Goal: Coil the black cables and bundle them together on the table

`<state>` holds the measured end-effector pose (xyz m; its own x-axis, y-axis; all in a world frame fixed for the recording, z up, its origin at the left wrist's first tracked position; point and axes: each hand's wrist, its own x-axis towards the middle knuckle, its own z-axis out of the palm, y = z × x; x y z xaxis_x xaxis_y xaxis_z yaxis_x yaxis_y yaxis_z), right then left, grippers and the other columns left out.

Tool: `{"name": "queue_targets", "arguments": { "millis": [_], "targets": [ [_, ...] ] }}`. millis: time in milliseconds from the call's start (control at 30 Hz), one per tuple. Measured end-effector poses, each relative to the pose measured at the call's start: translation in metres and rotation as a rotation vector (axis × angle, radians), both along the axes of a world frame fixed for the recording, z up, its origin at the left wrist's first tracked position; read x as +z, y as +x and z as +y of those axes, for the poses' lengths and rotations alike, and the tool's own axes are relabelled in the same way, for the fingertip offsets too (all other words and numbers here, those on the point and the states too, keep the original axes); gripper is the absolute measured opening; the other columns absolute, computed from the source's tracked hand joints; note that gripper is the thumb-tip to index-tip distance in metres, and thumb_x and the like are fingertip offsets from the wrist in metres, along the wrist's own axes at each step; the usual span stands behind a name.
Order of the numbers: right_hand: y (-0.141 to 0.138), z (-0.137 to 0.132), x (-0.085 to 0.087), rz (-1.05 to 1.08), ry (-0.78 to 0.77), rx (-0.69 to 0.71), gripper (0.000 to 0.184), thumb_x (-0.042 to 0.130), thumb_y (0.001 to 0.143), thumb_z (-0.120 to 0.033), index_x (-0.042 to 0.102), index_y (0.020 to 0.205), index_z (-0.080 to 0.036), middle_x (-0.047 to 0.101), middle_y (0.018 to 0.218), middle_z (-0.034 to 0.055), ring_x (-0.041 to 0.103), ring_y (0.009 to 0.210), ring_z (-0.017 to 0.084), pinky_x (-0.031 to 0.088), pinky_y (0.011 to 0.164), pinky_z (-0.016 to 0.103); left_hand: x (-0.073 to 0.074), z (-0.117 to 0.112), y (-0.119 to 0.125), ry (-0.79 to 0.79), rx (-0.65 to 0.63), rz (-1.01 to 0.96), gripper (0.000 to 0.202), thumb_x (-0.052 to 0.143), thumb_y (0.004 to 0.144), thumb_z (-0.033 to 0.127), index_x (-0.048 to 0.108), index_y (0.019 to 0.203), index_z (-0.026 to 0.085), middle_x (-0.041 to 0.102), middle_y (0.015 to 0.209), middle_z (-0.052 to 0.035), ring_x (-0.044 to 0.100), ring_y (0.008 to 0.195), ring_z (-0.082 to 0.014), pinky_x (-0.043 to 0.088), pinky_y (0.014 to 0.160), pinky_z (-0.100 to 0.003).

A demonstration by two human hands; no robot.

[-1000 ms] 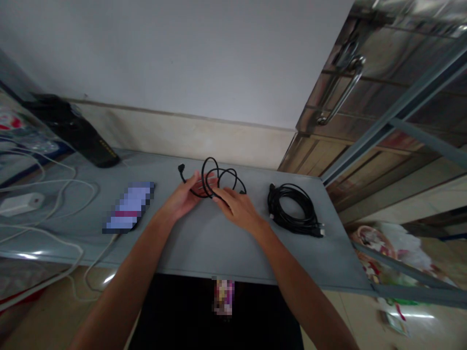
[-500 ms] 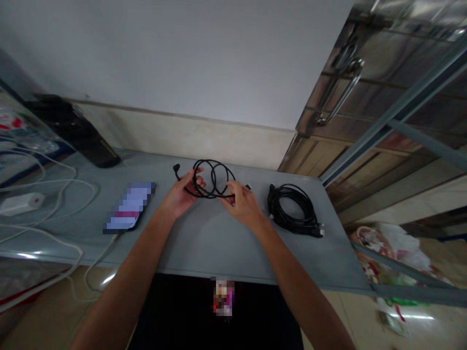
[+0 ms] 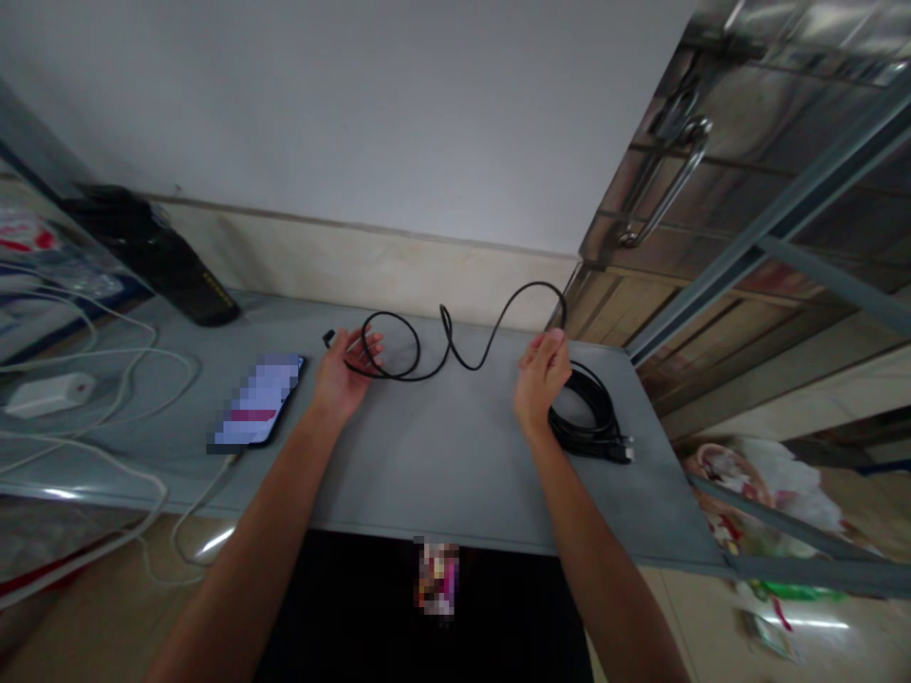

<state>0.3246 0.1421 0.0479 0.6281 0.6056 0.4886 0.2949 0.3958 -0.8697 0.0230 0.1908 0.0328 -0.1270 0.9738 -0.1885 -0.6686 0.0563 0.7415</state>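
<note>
counter [image 3: 441, 455]: grey, bearing everything noted below. black cable [image 3: 447, 325]: strung between my two grips above the counter's middle, with one round loop at my left, a narrow twist midway and a high bend at my right. progress, my judgement: partway. the right-hand length is spread out; the loop and the twist are not yet dealt with, and the cable is not yet set down.

coiled cable [image 3: 587, 444]: gathered in a ring on the counter, just right of my right grip and partly hidden by it; looks finished to me.

right grip [image 3: 543, 375]: fingers together, clamped on the black cable below the high bend; the end there is hidden. left grip [image 3: 345, 375]: fingers parted, cable crossing them; whether my thumb pinches it, i cannot tell.

phone [image 3: 260, 398]: near my left forearm, untouched. white charger [image 3: 49, 395]: farther left, untouched. plug [image 3: 328, 338]: poking out past my left grip, unconnected.
</note>
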Motion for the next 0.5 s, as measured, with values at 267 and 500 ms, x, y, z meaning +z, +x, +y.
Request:
{"name": "queue_targets", "arguments": {
  "millis": [267, 500],
  "targets": [
    [0.031, 0.007, 0.013, 0.195, 0.132, -0.167, 0.056, 0.031, 0.118, -0.077, 0.046, 0.093, -0.029, 0.033, 0.071, -0.0084, 0.037, 0.056, 0.015, 0.033, 0.053, 0.027, -0.003, 0.003, 0.001, -0.023, 0.208, 0.032, 0.031, 0.052, 0.12, 0.031, 0.076, 0.105, 0.018, 0.085, 0.097, -0.008, 0.082, 0.082, -0.0183, 0.066, 0.075, -0.029],
    [0.023, 0.004, 0.012, 0.087, 0.158, -0.085, 0.056, 0.03, 0.12, -0.073, 0.048, 0.093, -0.028, 0.038, 0.071, -0.0075, 0.04, 0.056, 0.014, 0.032, 0.053, 0.027, -0.002, 0.001, 0.003, -0.028, 0.183, 0.065, 0.032, 0.052, 0.12, 0.03, 0.077, 0.105, 0.018, 0.084, 0.094, -0.0074, 0.08, 0.08, -0.018, 0.066, 0.074, -0.029]
  ]
}}
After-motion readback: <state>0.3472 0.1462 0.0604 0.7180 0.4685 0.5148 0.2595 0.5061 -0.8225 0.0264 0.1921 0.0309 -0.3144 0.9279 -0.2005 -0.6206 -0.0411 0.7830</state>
